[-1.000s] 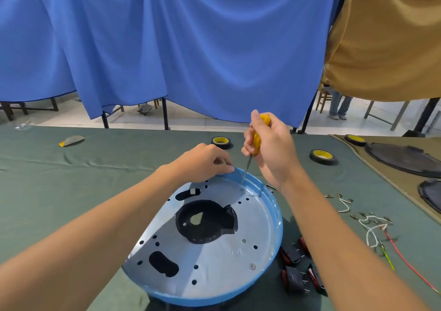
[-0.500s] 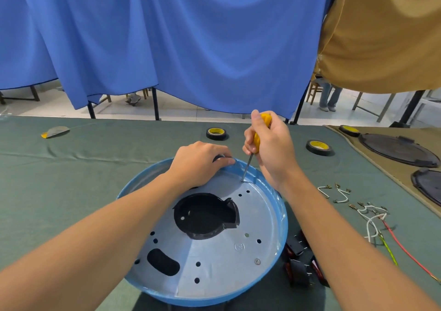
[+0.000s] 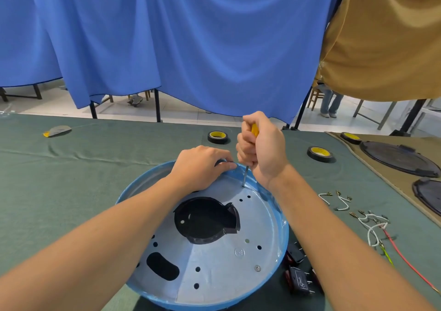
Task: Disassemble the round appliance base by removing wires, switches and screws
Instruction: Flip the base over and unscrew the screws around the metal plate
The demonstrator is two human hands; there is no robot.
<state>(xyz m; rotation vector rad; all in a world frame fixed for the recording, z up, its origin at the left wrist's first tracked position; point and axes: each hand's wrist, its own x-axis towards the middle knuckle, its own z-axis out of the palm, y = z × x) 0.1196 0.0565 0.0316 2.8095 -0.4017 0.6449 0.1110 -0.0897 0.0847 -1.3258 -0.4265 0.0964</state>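
Nearest, the round base (image 3: 284, 239) lies open side up on the green table cloth (image 3: 71, 179), directly in front of me, between my two forearms. Its rim is blue and its floor is bare metal pierced with small holes. One screw (image 3: 257, 268) sits in the floor close to the near right rim. A long black slot (image 3: 162, 266) opens at the near left, and a large black round opening (image 3: 205, 220) takes up the centre.

Just right of the base, partly under my right forearm, lie black switches (image 3: 300, 282). Farther right on the cloth lies a loose bundle of wires (image 3: 377, 227), white, red and yellow-green, with two short white wires (image 3: 334, 200) beyond it.

At the far rim, my left hand (image 3: 202, 167) grips the base, its fingers curled over the edge. My right hand (image 3: 262, 148) is closed in a fist around the yellow handle of a screwdriver (image 3: 254, 130). The shaft stands nearly upright, and its tip meets the metal floor just inside the far rim, beside my left fingertips (image 3: 229, 166).

Beyond the hands, two rolls of black tape (image 3: 217, 136) (image 3: 319, 154) lie flat on the green cloth. A third roll (image 3: 350, 137) rests on a tan cloth at the right, near two dark round lids (image 3: 398, 159). A small grey and yellow object (image 3: 57, 130) lies far left.

Behind the table hang a blue curtain (image 3: 191, 48) and a tan curtain (image 3: 386, 48).
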